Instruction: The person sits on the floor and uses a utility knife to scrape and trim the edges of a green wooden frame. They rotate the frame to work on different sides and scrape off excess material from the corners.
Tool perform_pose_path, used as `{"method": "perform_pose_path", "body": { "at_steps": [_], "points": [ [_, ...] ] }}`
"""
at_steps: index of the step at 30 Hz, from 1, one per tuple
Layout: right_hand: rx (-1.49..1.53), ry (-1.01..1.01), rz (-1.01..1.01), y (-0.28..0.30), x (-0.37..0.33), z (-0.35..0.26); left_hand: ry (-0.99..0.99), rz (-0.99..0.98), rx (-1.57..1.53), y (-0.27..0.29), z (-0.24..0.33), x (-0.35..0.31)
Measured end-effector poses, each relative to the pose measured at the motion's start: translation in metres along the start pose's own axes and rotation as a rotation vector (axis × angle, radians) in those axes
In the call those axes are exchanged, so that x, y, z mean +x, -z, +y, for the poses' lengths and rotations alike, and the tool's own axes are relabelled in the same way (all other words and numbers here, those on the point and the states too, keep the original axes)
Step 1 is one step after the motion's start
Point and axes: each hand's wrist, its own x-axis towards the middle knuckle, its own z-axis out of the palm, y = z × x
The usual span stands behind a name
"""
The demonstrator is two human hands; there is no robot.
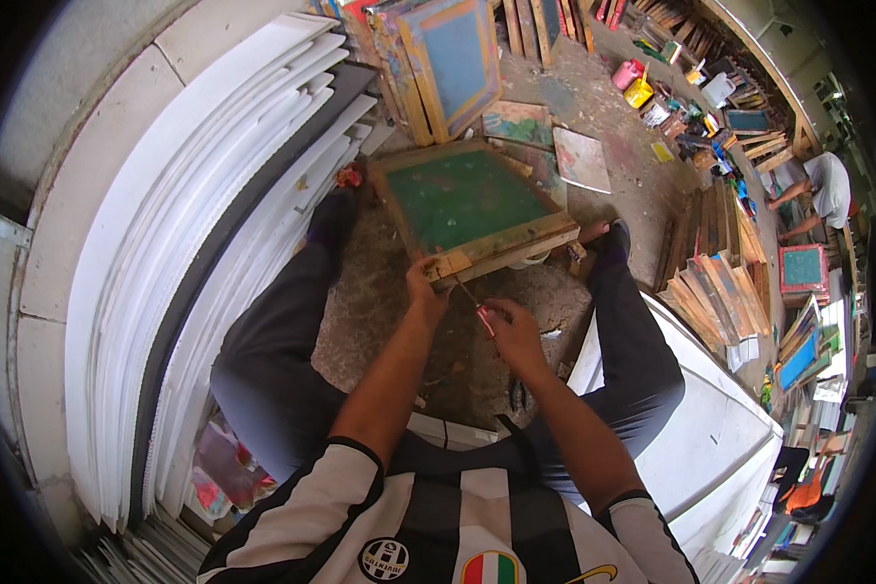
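Note:
A wooden screen-printing frame (501, 255) with green mesh is tilted in front of me, between my legs. My left hand (426, 289) grips its near edge close to the left corner. In my right hand (516, 336) is a screwdriver (485, 319) with a red handle. The thin shaft points up and left toward the underside of the frame's near edge; whether its tip touches the wood I cannot make out. Something white and rounded shows partly under the frame's right side.
White sheets (195, 224) stand stacked along my left. A dark tool, probably pliers (517, 394), lies on the floor. More screen frames (448, 58) lean ahead, with wooden frames (715, 282) at right. White panels (691, 409) lie right. Another person (827, 190) works far right.

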Motion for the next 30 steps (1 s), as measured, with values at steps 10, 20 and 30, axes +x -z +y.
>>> {"method": "perform_pose_path", "body": {
  "at_steps": [10, 20, 30],
  "points": [
    [0.099, -0.152, -0.063, -0.007, -0.006, -0.020, 0.002, -0.026, -0.081, -0.002, 0.003, -0.003],
    [-0.721, 0.360, 0.016, -0.004, 0.001, -0.041, -0.008, -0.039, -0.162, -0.025, 0.016, -0.011],
    [-1.282, 0.668, 0.023, 0.000, 0.004, -0.061, -0.057, 0.030, -0.126, -0.042, 0.022, -0.020]
  ]
}}
